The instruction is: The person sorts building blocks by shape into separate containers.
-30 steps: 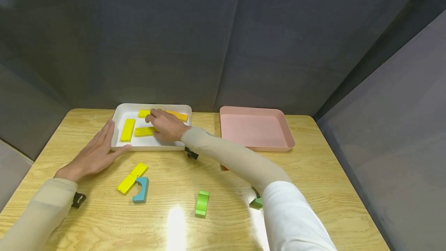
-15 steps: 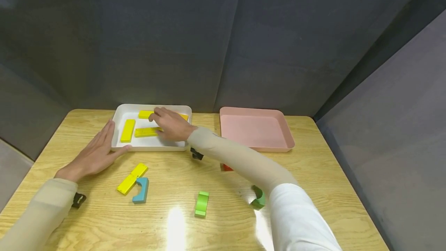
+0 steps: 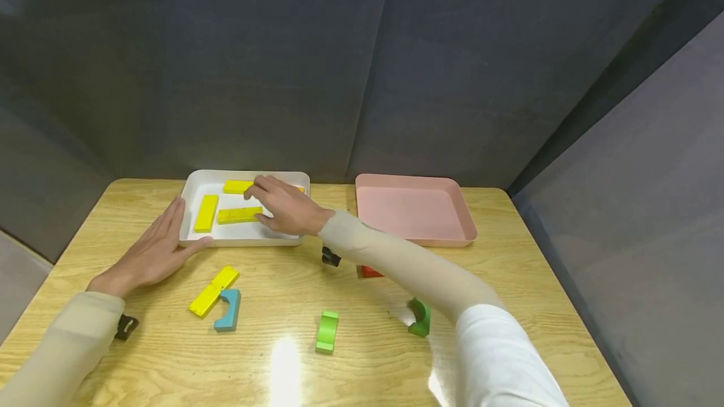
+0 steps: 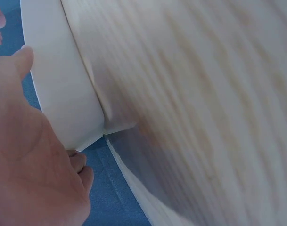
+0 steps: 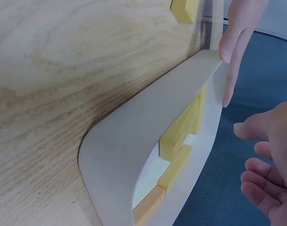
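In the head view, a white tray at the back left holds several yellow blocks, among them an upright-lying one and a middle one. My left hand rests against the tray's left side, thumb along its front wall and fingers straight. Over the tray hovers my right hand, fingers loosely bent and nothing between them; the right wrist view has this hand apart from the tray. It partly hides an orange block at the tray's back right.
To the right stands a pink tray. On the wooden table lie a yellow block touching a blue arch, a light green curved block and a green arch. A red block is partly under the right forearm.
My right hand has drawn back to the right, uncovering more of the middle yellow block, the red block and the green arch. The left hand stays against the tray.
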A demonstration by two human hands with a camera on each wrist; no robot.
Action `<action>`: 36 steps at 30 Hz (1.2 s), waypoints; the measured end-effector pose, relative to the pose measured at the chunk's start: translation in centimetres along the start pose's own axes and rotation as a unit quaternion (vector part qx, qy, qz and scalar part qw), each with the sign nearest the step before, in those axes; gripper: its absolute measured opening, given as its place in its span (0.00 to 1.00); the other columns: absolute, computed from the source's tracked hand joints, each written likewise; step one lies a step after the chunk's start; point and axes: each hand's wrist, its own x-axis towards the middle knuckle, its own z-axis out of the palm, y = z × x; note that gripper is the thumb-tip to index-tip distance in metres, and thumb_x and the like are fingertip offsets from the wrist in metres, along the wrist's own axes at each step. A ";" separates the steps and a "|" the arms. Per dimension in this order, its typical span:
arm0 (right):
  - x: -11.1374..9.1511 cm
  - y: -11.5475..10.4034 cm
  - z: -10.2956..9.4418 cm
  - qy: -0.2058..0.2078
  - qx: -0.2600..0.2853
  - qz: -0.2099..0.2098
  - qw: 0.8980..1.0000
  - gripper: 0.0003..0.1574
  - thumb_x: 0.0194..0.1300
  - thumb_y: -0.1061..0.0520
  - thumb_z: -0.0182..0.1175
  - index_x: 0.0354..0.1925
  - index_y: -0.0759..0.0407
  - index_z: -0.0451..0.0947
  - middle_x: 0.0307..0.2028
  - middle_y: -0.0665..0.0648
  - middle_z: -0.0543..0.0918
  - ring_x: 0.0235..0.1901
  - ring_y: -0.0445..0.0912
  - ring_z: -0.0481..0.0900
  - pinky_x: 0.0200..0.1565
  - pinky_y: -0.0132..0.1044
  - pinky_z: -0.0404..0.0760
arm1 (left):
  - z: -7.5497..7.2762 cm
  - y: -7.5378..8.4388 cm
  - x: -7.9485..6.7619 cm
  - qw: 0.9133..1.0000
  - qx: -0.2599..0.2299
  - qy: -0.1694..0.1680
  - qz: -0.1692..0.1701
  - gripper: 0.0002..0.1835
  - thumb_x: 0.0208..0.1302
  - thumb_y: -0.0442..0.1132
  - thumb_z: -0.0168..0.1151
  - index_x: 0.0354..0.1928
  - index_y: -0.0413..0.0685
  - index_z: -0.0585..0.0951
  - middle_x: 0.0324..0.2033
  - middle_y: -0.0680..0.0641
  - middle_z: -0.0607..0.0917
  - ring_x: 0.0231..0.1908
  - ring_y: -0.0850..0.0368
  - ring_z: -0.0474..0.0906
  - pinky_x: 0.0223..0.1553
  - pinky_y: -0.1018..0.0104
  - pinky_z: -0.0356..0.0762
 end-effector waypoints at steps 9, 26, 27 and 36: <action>-1.6 -1.0 -1.1 0.024 -0.023 -0.048 0.998 0.27 0.74 0.53 0.69 0.67 0.57 0.78 0.58 0.54 0.80 0.55 0.44 0.76 0.61 0.28 0.75 | 0.0 0.1 0.1 1.000 -0.005 0.001 0.001 0.61 0.78 0.71 0.50 0.83 0.39 0.25 0.84 0.35 0.25 0.83 0.29 0.29 0.79 0.25 0.38; -3.8 -4.5 -1.4 0.035 0.023 -0.061 0.997 0.26 0.75 0.51 0.68 0.65 0.58 0.78 0.57 0.54 0.80 0.53 0.44 0.77 0.58 0.26 0.75 | -0.2 0.5 0.2 1.000 -0.013 0.007 0.009 0.62 0.77 0.71 0.52 0.84 0.40 0.26 0.84 0.36 0.26 0.84 0.30 0.29 0.79 0.26 0.38; -3.9 -4.7 -1.2 0.034 0.027 -0.059 0.997 0.26 0.75 0.50 0.68 0.65 0.58 0.78 0.57 0.54 0.80 0.53 0.44 0.77 0.58 0.26 0.75 | -0.2 0.5 0.2 1.000 -0.013 0.006 0.009 0.62 0.77 0.71 0.52 0.84 0.40 0.26 0.84 0.36 0.26 0.84 0.30 0.29 0.79 0.27 0.38; -4.5 -7.1 0.1 0.024 0.024 -0.032 0.999 0.33 0.73 0.37 0.67 0.63 0.58 0.80 0.53 0.52 0.82 0.47 0.41 0.77 0.51 0.24 0.76 | -0.1 0.4 0.3 1.000 -0.008 0.007 0.011 0.62 0.78 0.71 0.51 0.84 0.39 0.26 0.84 0.36 0.25 0.83 0.30 0.29 0.79 0.25 0.39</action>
